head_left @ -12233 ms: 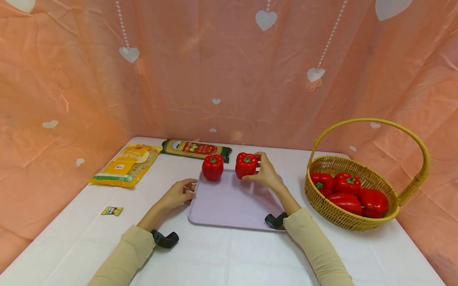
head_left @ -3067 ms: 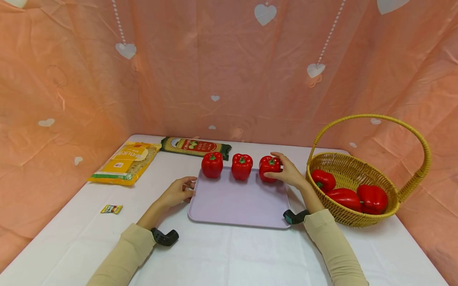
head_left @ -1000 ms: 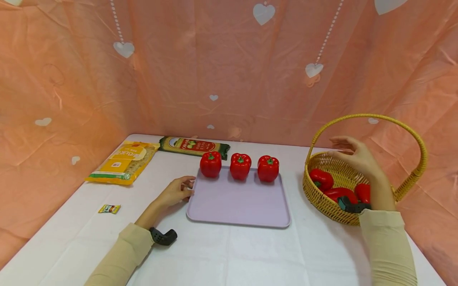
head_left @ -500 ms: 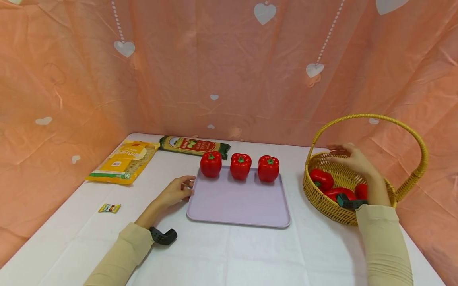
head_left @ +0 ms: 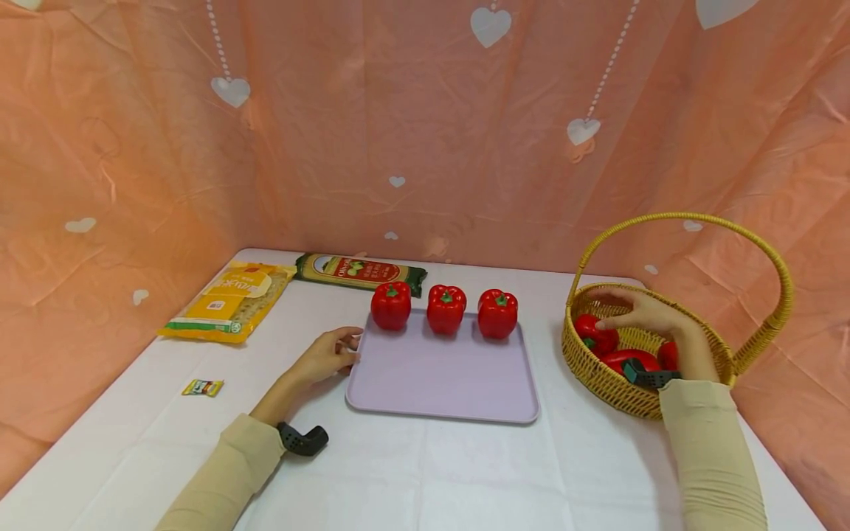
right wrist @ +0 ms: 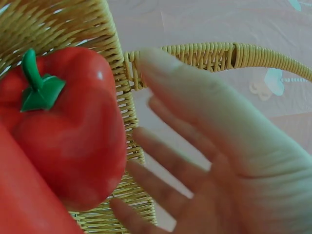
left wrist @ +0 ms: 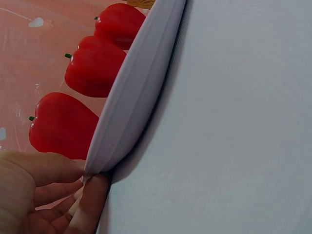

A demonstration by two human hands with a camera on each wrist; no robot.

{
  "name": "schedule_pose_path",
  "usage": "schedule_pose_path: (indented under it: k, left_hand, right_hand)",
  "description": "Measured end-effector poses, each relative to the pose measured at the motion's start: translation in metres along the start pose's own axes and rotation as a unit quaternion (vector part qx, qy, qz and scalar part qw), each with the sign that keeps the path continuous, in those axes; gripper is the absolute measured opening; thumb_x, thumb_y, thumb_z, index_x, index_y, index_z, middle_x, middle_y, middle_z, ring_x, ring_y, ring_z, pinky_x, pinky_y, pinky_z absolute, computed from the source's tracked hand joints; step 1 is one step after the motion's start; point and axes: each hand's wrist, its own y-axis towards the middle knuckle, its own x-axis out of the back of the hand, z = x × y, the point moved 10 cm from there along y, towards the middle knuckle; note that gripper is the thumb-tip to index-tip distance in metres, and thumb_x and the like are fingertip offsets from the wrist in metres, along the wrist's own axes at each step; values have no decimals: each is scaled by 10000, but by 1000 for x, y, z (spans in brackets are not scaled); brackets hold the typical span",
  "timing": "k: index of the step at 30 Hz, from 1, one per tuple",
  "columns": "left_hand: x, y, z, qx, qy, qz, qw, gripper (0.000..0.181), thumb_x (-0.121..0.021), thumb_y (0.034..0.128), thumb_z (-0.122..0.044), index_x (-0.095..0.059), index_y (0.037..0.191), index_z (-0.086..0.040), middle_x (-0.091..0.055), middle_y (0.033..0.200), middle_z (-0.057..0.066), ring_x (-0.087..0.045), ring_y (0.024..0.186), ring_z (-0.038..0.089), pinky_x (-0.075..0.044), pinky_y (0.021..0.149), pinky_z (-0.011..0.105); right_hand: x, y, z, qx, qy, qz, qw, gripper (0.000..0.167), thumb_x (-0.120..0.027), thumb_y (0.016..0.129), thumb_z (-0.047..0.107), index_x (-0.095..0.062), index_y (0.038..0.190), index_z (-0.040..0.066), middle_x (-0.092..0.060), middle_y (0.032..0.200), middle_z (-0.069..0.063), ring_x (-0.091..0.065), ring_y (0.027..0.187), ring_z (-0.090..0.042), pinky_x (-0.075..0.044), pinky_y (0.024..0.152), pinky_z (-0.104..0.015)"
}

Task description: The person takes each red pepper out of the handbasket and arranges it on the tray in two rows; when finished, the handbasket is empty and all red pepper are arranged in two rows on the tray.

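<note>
Three red bell peppers, left [head_left: 391, 305], middle [head_left: 446, 310] and right [head_left: 497, 314], stand in a row along the far edge of a pale lilac tray [head_left: 441, 380]. My left hand [head_left: 327, 357] pinches the tray's left rim; the left wrist view shows thumb and finger on either side of it. Inside the wicker basket [head_left: 584, 372], my right hand [head_left: 644, 313] reaches over a red bell pepper [right wrist: 83, 131], fingers spread and apart from it in the right wrist view. Another pepper [head_left: 627, 360] lies nearer, and a third [head_left: 668, 355] is partly hidden by my right wrist.
A yellow food packet [head_left: 232, 302] and a long green-ended Olivoila packet [head_left: 361, 271] lie at the back left. A small wrapped sachet [head_left: 203, 387] is left of my forearm. The basket's tall handle [head_left: 690, 216] arches over the right hand. A pink curtain [head_left: 425, 133] hangs behind.
The third bell pepper was released on the tray's far right. My right hand then moved to the basket and lowered towards the left pepper there. The left hand stays at the tray rim.
</note>
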Motion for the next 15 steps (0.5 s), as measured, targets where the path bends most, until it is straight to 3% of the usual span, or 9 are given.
schedule_pose_path:
  k: [6,15]
  left_hand:
    - [-1,0,0,3,23,-2,10000,511,-560,857,50,-404,1344,60,-521,1089,210,-542,784,168,-531,633,260]
    - [0,1,4,61,-38,-28,10000,511,-556,862,51,-399,1348,53,-515,1086,195,-531,786,184,-535,659,294]
  right_hand:
    - [-13,0,-6,-214,-123,475,9986,615,-693,820,151,-413,1350,20,-411,1341,-194,-424,1117,-244,-433,871,-252]
    - [-24,-5,-19,-807,170,1087,9906,637,-667,834,177,-363,1385,78,-337,1358,-221,-346,1173,-388,-409,874,-397]
